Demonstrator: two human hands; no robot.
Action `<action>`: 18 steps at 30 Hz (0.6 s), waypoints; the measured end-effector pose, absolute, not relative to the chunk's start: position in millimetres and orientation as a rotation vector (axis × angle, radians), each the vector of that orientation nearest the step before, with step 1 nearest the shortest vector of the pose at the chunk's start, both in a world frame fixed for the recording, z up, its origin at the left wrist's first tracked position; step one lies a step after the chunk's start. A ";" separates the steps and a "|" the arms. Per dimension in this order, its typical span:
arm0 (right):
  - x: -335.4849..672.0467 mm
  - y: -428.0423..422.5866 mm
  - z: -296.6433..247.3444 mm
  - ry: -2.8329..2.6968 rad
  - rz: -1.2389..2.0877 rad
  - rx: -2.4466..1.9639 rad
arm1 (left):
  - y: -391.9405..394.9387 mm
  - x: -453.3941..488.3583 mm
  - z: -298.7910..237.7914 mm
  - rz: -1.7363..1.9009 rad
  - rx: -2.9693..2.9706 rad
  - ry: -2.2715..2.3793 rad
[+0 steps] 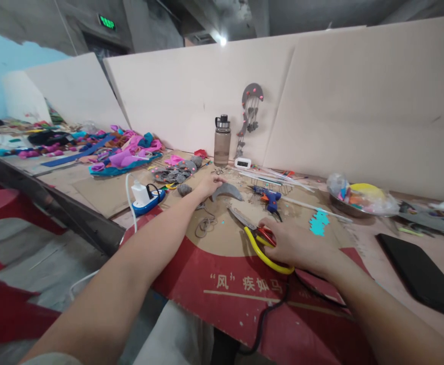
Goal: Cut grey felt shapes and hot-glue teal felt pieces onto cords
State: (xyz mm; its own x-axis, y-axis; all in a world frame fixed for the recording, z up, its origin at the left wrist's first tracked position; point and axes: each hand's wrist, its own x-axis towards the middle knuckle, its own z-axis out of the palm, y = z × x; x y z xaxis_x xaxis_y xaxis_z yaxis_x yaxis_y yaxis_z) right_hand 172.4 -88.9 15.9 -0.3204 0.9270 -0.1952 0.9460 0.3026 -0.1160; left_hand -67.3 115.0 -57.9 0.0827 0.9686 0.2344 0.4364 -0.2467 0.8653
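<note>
My left hand (209, 185) reaches over the cardboard with its fingers closed at the left end of a grey felt crescent (228, 190). A loose tangle of grey yarn (207, 225) lies just below it, and a small grey yarn ball (184, 189) sits to its left. In my right hand (279, 242) are scissors with yellow handles (258, 251), their blades apart and pointing up and left toward the crescent. Some red shows between my right fingers and the handles. Beyond the scissors lies a blue glue gun (269, 197).
A water bottle (222, 142) and small white clock (242, 162) stand by the back panel, where a grey crescent mobile (252, 96) hangs. A power strip (146, 203) is left, a bowl (353, 207) and black tablet-like slab (421, 271) right. A black cord (262, 324) crosses the front edge.
</note>
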 end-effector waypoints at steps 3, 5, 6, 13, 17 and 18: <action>171.7 -88.3 13.6 2.473 -0.287 1.822 | 113.6 -65.9 -56.8 1.128 1.722 1.378; 170.3 -87.6 12.4 2.482 -0.281 1.829 | 113.2 -64.3 -56.1 1.133 1.689 1.361; 169.7 -87.2 12.0 2.485 -0.305 1.820 | 113.3 -63.4 -55.8 1.133 1.671 1.351; 171.8 -84.0 9.0 2.537 -0.492 1.780 | 114.5 -60.7 -54.0 1.119 1.569 1.309; 174.8 -79.9 2.8 2.571 -0.489 1.780 | 113.3 -59.4 -50.7 1.116 1.527 1.279; 175.3 -78.9 1.6 2.578 -0.501 1.776 | 113.2 -58.7 -49.9 1.114 1.513 1.264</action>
State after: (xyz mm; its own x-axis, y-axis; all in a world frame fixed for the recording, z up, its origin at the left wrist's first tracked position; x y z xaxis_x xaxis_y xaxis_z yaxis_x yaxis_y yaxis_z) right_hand 175.3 -78.9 1.6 -0.3719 0.9155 -0.1535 0.9063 0.3223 -0.2733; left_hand -58.7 113.2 -49.9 0.0925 0.9896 0.1100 0.2329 -0.1289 0.9639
